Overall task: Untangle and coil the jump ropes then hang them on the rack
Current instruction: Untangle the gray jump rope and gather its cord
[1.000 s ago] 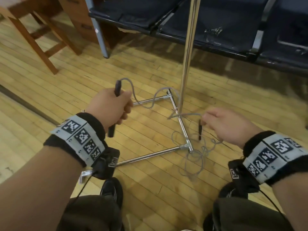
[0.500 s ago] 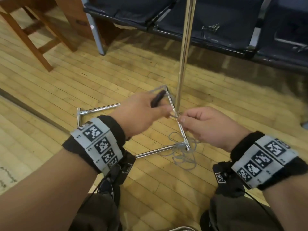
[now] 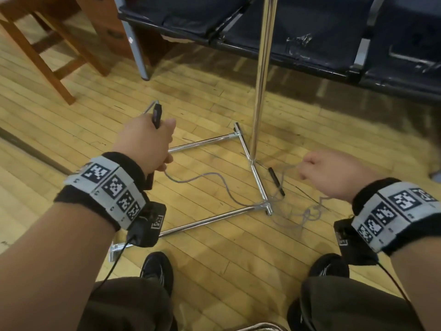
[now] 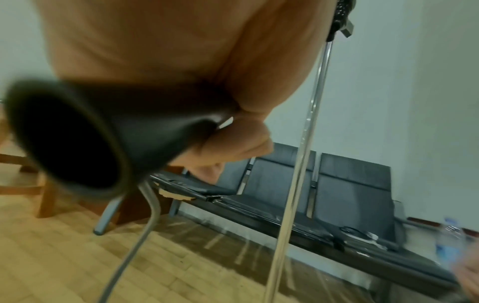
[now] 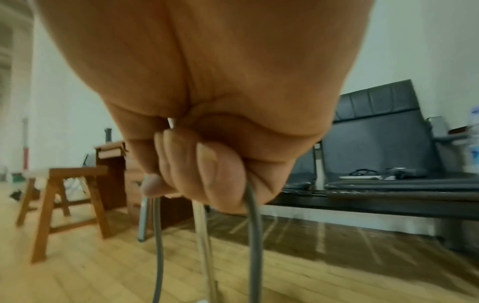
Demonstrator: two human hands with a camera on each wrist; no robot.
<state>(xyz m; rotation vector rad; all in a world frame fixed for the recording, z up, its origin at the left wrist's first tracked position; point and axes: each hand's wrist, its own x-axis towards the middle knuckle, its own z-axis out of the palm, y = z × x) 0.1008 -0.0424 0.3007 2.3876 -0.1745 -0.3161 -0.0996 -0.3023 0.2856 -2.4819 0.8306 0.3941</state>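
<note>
Beside the rack (image 3: 259, 91), left hand (image 3: 145, 142) gripping black handle (image 3: 157, 114); right hand (image 3: 327, 173) clutching grey rope (image 3: 214, 177) (slack between).

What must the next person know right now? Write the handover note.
Left hand grips one black handle of the jump rope.
Right hand pinches the grey cord, lifted off the floor.
The other handle lies on the floor beside the rack base; loose cord is tangled there.
Done: one handle picked up, cord partly drawn out.
Left: free the tangle, coil, hang it on the rack.
</note>
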